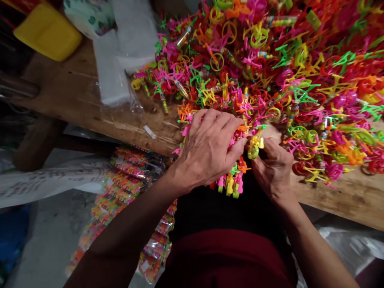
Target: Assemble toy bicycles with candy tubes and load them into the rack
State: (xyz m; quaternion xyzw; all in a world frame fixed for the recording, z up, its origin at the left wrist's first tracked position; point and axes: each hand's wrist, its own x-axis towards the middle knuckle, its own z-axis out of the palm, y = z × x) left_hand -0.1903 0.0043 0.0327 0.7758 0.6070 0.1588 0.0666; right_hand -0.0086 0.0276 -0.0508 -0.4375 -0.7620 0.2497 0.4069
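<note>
A big heap of small colourful plastic toys [270, 72] with wheels and candy tubes lies on the wooden table [339, 200]. At the table's front edge, my left hand [210, 148] is curved over a row of these toys, whose yellow, pink and green ends [230, 186] stick out below the palm. Its thumb and index tip come close together at the row's right side. Just to the right, my right hand [274, 170] pinches a yellow and green toy [254, 148] between thumb and fingers, near the left thumb. Part of the row is hidden under the left hand.
Clear plastic bags [112, 76] lie on the table's left part beside a yellow scoop-like piece [48, 32] and a patterned item [90, 16]. A white scrap [149, 132] is near the edge. Packed strips of toys [111, 200] hang or lie below at the left.
</note>
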